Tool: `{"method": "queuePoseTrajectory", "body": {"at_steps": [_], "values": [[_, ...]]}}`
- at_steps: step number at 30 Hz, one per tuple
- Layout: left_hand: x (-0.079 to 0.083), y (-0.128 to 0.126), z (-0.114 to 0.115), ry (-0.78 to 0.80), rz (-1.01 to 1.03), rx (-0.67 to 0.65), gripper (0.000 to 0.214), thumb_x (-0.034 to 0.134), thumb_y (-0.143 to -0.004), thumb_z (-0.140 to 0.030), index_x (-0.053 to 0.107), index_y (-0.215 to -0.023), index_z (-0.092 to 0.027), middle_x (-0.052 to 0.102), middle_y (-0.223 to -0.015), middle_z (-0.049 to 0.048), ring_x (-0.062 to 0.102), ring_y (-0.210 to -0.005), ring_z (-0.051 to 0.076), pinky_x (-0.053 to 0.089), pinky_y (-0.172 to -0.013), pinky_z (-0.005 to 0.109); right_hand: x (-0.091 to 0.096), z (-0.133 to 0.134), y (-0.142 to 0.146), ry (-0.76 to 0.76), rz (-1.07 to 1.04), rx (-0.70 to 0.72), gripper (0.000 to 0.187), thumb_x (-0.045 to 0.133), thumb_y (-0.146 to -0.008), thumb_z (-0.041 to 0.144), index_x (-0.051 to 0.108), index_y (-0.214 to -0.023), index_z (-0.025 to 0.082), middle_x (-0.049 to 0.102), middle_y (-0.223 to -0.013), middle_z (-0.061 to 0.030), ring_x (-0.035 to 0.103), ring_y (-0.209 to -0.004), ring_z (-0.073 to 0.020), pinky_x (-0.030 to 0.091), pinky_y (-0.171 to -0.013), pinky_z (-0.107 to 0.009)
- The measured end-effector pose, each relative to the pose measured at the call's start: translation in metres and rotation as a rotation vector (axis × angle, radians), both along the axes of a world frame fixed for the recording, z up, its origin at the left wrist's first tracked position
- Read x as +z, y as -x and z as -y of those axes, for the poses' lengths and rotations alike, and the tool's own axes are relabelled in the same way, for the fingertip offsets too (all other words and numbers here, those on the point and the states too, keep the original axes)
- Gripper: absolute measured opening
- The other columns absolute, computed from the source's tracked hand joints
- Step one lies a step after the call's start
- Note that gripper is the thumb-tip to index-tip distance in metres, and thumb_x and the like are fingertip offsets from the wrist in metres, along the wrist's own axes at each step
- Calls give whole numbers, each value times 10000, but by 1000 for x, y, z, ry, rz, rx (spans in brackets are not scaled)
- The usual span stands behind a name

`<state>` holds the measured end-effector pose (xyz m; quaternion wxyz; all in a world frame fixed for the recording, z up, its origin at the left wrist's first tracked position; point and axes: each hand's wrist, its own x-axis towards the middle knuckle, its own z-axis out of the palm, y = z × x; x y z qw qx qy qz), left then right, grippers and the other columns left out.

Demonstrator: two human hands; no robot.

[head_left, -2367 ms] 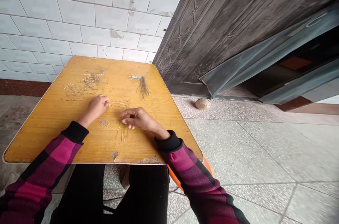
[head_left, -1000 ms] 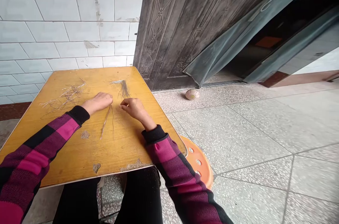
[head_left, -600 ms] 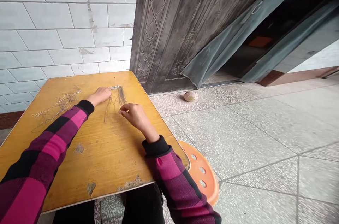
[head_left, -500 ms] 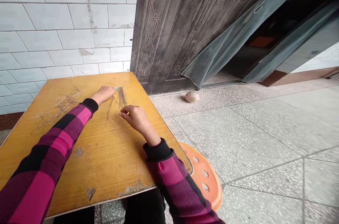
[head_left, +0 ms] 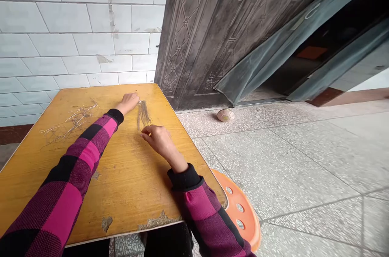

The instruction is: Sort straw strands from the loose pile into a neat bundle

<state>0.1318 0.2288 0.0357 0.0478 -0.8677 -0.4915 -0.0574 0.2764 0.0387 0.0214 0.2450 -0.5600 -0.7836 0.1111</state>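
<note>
A small bundle of thin, dark, wire-like strands (head_left: 144, 113) lies on the yellow wooden table (head_left: 127, 184), fanned out towards me. My left hand (head_left: 129, 102) is closed at the bundle's far, bound-looking end, its fingertips partly hidden. Close to the loose lower ends is my right hand (head_left: 158, 138), thumb and forefinger drawn together; whatever is between them is too fine to make out. To the left, beyond my left forearm, more loose strands (head_left: 74, 121) lie in a scattered tangle, some pale and some dark.
The table's near edge has chipped patches (head_left: 161, 220). An orange stool (head_left: 243, 212) with round holes stands at its right. A white tiled wall (head_left: 94, 18) and a dark carved door (head_left: 194, 46) rise behind. A ball (head_left: 225, 115) lies on the floor near a hanging curtain (head_left: 258, 66).
The whole view has shifted slightly, so things sit a little further right. A stray strand beside the bundle now lies closer in with the others. Both hands stay near the bundle.
</note>
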Motion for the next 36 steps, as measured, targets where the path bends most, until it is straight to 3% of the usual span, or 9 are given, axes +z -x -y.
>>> {"method": "queuePoseTrajectory", "body": {"at_steps": [5, 11, 14, 17, 21, 25, 30, 33, 36], "values": [[21, 51, 23, -90, 24, 120, 306, 425, -858, -140, 685, -1020, -135, 626, -1119, 153, 593, -993, 258, 417, -785, 346, -6, -2, 2, 14, 56, -17, 147, 584, -856, 229, 729, -868, 204, 740, -881, -65, 666, -797, -215, 393, -628, -264], [49, 181, 87, -36, 61, 289, 204, 534, -787, -225, 719, -845, -161, 699, -932, 73, 607, -886, 206, 403, -729, 282, -14, -3, 9, -27, 68, 27, 191, 551, -849, 234, 737, -870, 194, 741, -855, -80, 673, -792, -226, 409, -640, -272], [49, 241, 130, 49, 85, 435, 207, 556, -767, -295, 715, -767, -163, 711, -796, 46, 610, -757, 182, 394, -672, 263, -18, -4, 13, -33, 87, 46, 187, 550, -837, 222, 735, -851, 196, 738, -839, -76, 669, -786, -218, 405, -641, -265], [36, 276, 168, 65, 164, 547, 191, 572, -742, -319, 706, -742, -183, 722, -793, 32, 618, -745, 179, 396, -642, 249, -22, -5, 16, -24, 114, 85, 175, 559, -833, 218, 732, -844, 198, 735, -829, -68, 662, -769, -209, 401, -645, -263], [12, 292, 195, 51, 201, 686, 180, 574, -758, -330, 699, -770, -200, 733, -850, 52, 634, -775, 190, 414, -636, 250, -28, -8, 18, -11, 147, 114, 177, 562, -844, 235, 733, -856, 191, 734, -832, -69, 655, -762, -207, 396, -637, -264], [-7, 299, 195, -51, 205, 834, 229, 535, -792, -292, 699, -900, -174, 708, -966, 129, 641, -855, 237, 459, -678, 295, -33, -11, 18, -8, 155, 118, 191, 546, -855, 239, 730, -854, 187, 736, -839, -74, 658, -765, -207, 404, -644, -267], [-22, 299, 188, -92, 196, 702, 375, 500, -783, -127, 664, -1113, -191, 603, -1237, 125, 548, -1118, 230, 439, -911, 328, -34, -12, 18, -22, 151, 135, 197, 537, -861, 238, 723, -838, 177, 734, -846, -83, 658, -766, -210, 412, -655, -274], [-29, 293, 184, -130, 142, 583, 376, 422, -825, -99, 685, -1078, -187, 538, -1320, 118, 457, -1220, 242, 396, -967, 352, -34, -12, 19, -29, 158, 150, 198, 536, -861, 234, 721, -827, 172, 732, -847, -89, 654, -754, -204, 412, -653, -271], [-33, 288, 181, -178, 87, 518, 334, 396, -865, -155, 709, -982, -157, 562, -1265, 145, 464, -1187, 273, 396, -945, 382, -34, -12, 20, -24, 169, 145, 199, 535, -866, 234, 721, -833, 171, 731, -851, -87, 651, -753, -203, 405, -647, -269]]}}
